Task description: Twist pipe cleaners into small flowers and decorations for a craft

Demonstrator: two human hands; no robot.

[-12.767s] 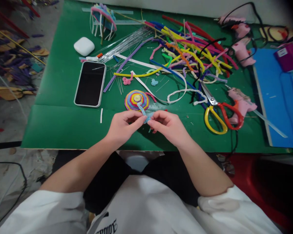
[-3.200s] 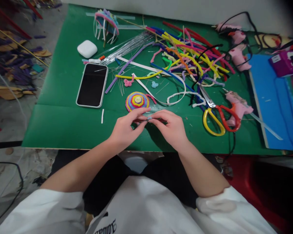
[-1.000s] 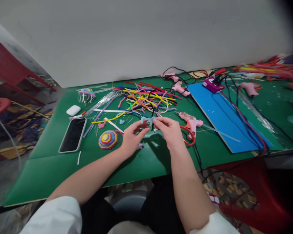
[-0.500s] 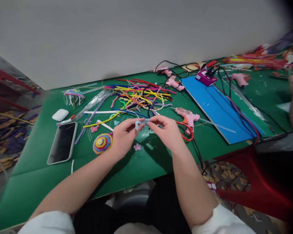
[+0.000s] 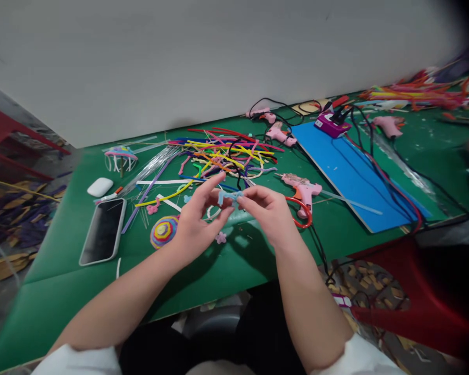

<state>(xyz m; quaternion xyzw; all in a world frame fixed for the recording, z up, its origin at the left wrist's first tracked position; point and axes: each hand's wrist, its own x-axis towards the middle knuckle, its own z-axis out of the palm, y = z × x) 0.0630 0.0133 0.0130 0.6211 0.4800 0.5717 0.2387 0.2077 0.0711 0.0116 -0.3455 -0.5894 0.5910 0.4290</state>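
A small bent piece of light-blue pipe cleaner (image 5: pixel 230 195) is pinched at its right end between the thumb and fingertips of my right hand (image 5: pixel 266 211). Around its left end, my left hand (image 5: pixel 197 216) is open, index finger raised and thumb apart. Below the hands a pink pipe-cleaner flower (image 5: pixel 221 238) lies on the table. Beside my left wrist sits a striped, coiled pipe-cleaner disc (image 5: pixel 164 232). A pink flower (image 5: pixel 153 207) and a small blue shape (image 5: pixel 187 199) lie to the left. Orange-red scissor handles (image 5: pixel 305 221) show just right of my right hand.
Loose coloured pipe cleaners (image 5: pixel 222 151) are heaped behind my hands. A pink glue gun (image 5: pixel 303 192) lies to the right, near a blue board (image 5: pixel 344 177) and purple power strip (image 5: pixel 332 124) with cables. Left are a phone (image 5: pixel 103 232), white case (image 5: pixel 100 186) and pipe-cleaner umbrella (image 5: pixel 121 155).
My left fingers have opened away from the light-blue pipe cleaner, the index finger lifting. My right hand keeps its pinch. The person's arm at the right has moved farther toward the edge.
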